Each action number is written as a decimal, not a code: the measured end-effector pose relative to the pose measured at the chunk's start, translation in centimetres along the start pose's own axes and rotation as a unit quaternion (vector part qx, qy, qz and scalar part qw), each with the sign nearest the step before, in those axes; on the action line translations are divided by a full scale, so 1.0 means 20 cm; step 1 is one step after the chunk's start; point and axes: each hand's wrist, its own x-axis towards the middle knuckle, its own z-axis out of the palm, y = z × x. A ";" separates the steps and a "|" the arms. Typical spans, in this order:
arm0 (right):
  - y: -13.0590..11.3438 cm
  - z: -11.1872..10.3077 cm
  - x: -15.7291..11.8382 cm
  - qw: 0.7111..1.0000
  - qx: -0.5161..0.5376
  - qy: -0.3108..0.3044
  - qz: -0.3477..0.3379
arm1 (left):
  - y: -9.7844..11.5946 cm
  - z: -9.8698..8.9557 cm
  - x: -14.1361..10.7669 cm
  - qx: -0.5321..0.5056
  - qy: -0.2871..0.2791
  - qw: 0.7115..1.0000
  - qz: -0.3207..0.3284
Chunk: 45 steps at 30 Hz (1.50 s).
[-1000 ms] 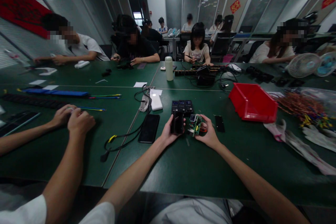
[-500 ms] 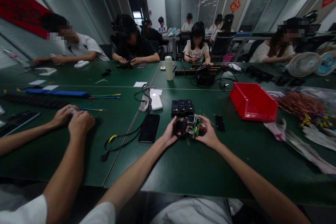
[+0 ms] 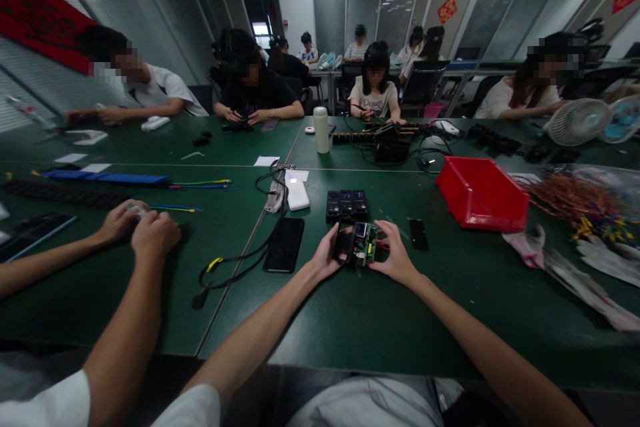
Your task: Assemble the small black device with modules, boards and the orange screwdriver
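Observation:
My left hand (image 3: 327, 255) is closed round a black housing (image 3: 343, 245) at the centre of the green table. Beside it, a green circuit board (image 3: 369, 245) with a small dark screen is gripped at its right edge by my right hand (image 3: 393, 257). Board and housing are side by side, very close; whether they touch is unclear. Just beyond them lies a black block (image 3: 347, 204) made of three units with dark displays. To the right is a small flat black piece (image 3: 419, 235). A black phone (image 3: 284, 245) lies left of my left hand.
A red bin (image 3: 483, 197), gloves (image 3: 580, 283) and copper-coloured wires (image 3: 575, 203) are on the right. Cables (image 3: 235, 277), a white power bank (image 3: 297, 193) and a bottle (image 3: 321, 130) stand or lie left of centre. A co-worker's hands (image 3: 143, 227) are at the left.
The circuit board has shifted slightly left and down, closer to the housing. The housing has turned a little in my left hand.

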 end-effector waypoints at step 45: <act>0.01 0.00 0.00 1.000 0.010 0.004 0.015 | -0.04 0.04 -0.03 -0.024 -0.004 1.000 -0.011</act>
